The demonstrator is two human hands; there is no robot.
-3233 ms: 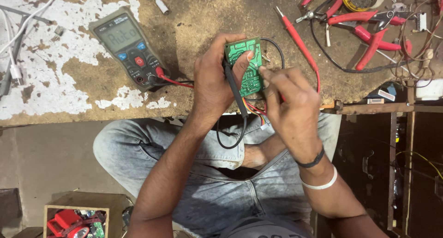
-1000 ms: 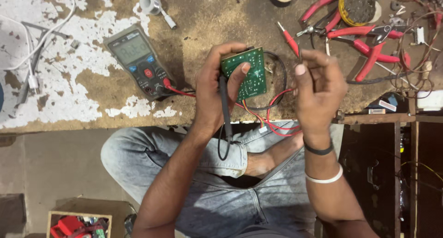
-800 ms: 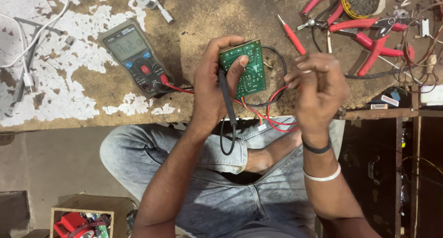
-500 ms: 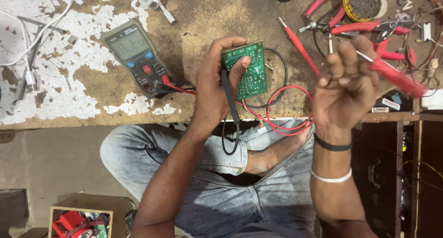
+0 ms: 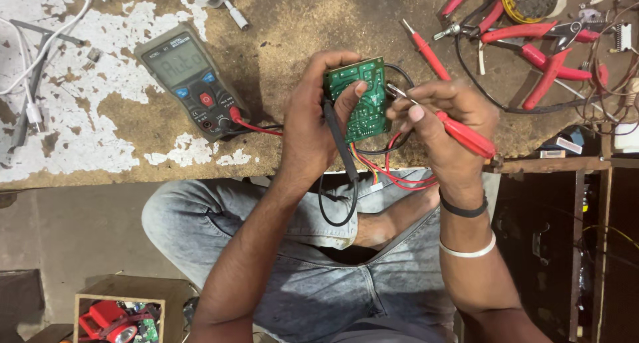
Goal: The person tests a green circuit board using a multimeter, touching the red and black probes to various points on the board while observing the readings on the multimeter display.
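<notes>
Green circuit board (image 5: 357, 98) sits above the desk (image 5: 299, 30) edge, clenched with a black probe (image 5: 339, 140) in the left hand (image 5: 316, 120). The right hand (image 5: 442, 120) grasps a red probe (image 5: 459, 131) whose tip touches the board; a slip could bridge neighbouring solder points, or the pinched board could twist loose.

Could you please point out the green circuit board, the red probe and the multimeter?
circuit board (image 5: 359, 103), head view, on its green face.
red probe (image 5: 466, 135), head view, on its red handle.
multimeter (image 5: 190, 80), head view, on its body.

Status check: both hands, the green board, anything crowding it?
Left hand grips green circuit board and black probe. Right hand holds red probe, tip at board's edge. Red and black leads loop below; multimeter clear, off left.
</notes>
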